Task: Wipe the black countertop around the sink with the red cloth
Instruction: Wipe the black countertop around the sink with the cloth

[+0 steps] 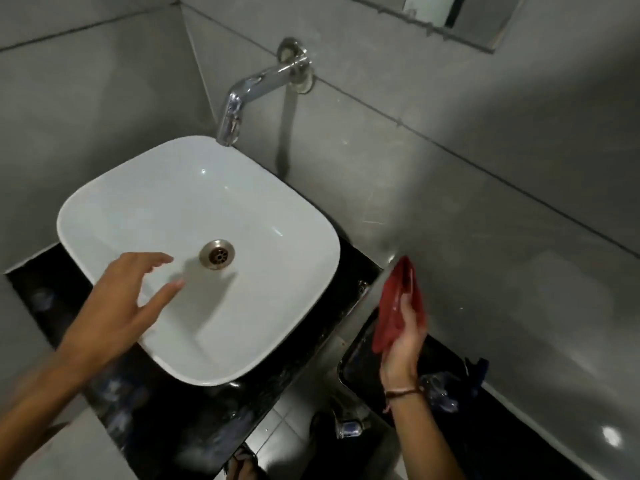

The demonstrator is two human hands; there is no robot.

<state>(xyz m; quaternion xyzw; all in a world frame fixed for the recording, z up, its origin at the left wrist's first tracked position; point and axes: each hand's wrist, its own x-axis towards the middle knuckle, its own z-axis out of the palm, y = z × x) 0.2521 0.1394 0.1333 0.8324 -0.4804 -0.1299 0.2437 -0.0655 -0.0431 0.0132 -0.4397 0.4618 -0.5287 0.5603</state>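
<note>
My left hand [114,306] hangs over the near-left rim of the sink [104,209], empty, fingers spread wide and slightly curled, its shadow falling across the white bowl toward the drain [217,254]; beneath and around the basin lies the black countertop [166,420], glossy and speckled, catching pale bluish reflections along its front edge and showing in a narrow strip at the far left corner against the grey wall tiles [86,98]; the chrome tap [242,95] reaches out from the wall above the back rim of the bowl; further right, my right hand [403,344] is raised off the counter's right end, palm turned toward me, fingers closed around the red cloth [398,299]; the cloth is bunched and folded lengthwise, a dull deep red, standing up out of my grip with its upper tip near the wall, its lower end tucked against my palm; it touches no surface; a thin dark band [403,393] circles my right wrist
</note>
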